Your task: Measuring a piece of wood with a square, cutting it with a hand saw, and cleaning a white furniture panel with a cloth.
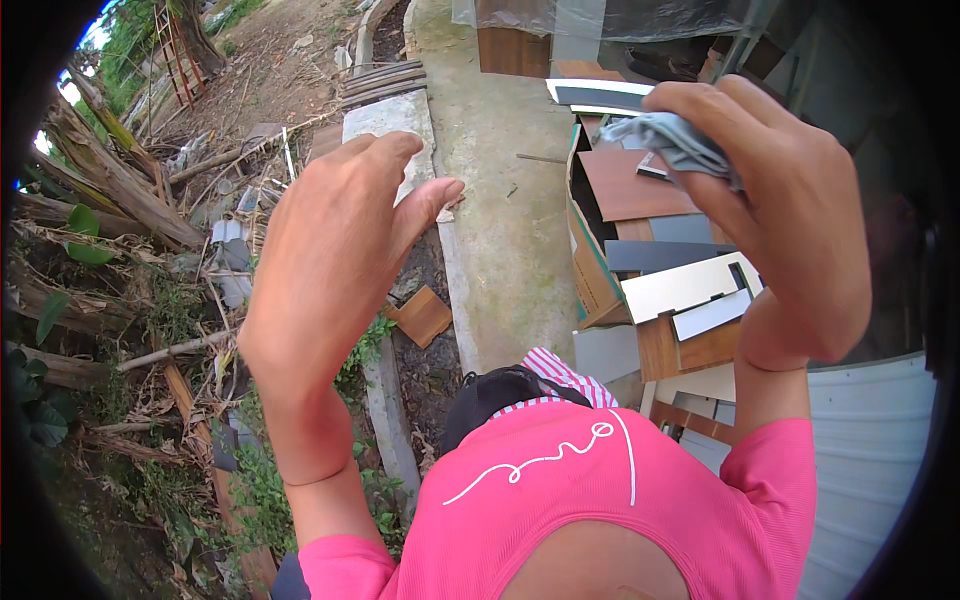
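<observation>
Both of my arms, in pink sleeves, are raised in front of me. On the left, my left hand (335, 225) is held up with the thumb apart from the bent fingers, and nothing shows between them. Over to the right, my right hand (785, 190) grips a crumpled grey-blue cloth (675, 142) between thumb and fingers. The cloth bunches out toward the middle of the view. Below and behind that hand lie stacked boards, among them a reddish-brown panel (635, 185) and a white cut-out panel (690, 288).
A concrete path (510, 220) runs away ahead of me. Beside the boards stands an open cardboard box (592, 265). Leaves, branches and dry trunks (120, 180) fill the left side. A small wooden piece (422, 317) lies in the ditch. White corrugated sheeting (870, 450) is at the lower right.
</observation>
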Demonstrator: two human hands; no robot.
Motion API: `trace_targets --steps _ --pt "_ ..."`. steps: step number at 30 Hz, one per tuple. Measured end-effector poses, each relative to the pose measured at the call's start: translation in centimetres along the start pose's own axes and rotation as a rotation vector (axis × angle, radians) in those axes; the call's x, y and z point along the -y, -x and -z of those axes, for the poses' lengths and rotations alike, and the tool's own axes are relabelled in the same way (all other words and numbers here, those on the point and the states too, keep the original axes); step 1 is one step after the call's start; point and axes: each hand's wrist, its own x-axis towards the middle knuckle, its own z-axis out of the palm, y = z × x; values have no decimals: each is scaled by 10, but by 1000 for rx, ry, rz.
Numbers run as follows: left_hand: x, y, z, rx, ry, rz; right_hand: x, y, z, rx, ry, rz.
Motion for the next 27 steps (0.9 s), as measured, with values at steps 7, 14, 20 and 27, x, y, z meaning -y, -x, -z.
trace_targets --steps 7,14,20,27 --pt "23 -78 43 -235 -110 -92 -79 -48 -16 -158 105 268" --pt "62 -242 13 -101 -133 -279 -156 -173 -113 -194 -21 172" --pt "74 -404 -52 22 57 -659 -233 -231 -149 -94 73 -94" --pt "92 -540 -128 -4 404 -794 -271 -321 -190 -54 312 -417"
